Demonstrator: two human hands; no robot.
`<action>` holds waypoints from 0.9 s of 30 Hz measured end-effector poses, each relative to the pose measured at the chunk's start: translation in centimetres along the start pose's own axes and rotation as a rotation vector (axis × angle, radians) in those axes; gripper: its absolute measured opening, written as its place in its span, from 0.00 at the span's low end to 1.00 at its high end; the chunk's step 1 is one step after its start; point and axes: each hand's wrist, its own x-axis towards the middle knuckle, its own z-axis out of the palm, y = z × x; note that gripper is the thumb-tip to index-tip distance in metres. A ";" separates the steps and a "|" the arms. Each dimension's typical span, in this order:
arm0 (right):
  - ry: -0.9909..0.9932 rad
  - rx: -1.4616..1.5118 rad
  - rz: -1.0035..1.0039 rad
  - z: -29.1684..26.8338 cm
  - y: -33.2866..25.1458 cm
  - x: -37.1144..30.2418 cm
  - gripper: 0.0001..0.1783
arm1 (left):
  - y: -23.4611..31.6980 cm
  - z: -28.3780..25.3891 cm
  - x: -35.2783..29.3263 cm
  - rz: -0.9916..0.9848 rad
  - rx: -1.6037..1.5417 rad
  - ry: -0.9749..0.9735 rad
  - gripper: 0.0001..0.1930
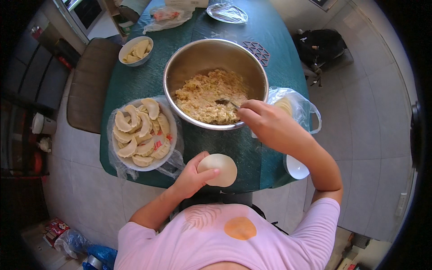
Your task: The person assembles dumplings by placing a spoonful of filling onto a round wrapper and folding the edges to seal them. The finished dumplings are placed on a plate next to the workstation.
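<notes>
My left hand [196, 177] holds a round, flat dumpling wrapper [223, 170] near the table's front edge, thumb on top. With my right hand [261, 118] I grip a spoon [225, 102], its bowl dipped in the minced filling [207, 95]. That filling lies in a large steel bowl [216, 48] in the middle of the table. To the left of it, several folded dumplings [144, 123] rest in a white bowl [173, 135] lined with plastic. More round wrappers [284, 106] are in a clear plastic bag [302, 102] beyond my right forearm.
A white bowl with dumplings [135, 50] stands at the far left of the green-covered table [198, 153]. At the back are a plastic-wrapped plate [227, 13] and a plastic bag [168, 19]. A hexagonal trivet [256, 53] and a white cup [297, 167] are on the right.
</notes>
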 end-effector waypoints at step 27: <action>0.383 1.034 0.578 1.8 3.5 9.0 0.15 | 1.3 -1.1 -0.1 -0.137 -0.242 -0.004 0.18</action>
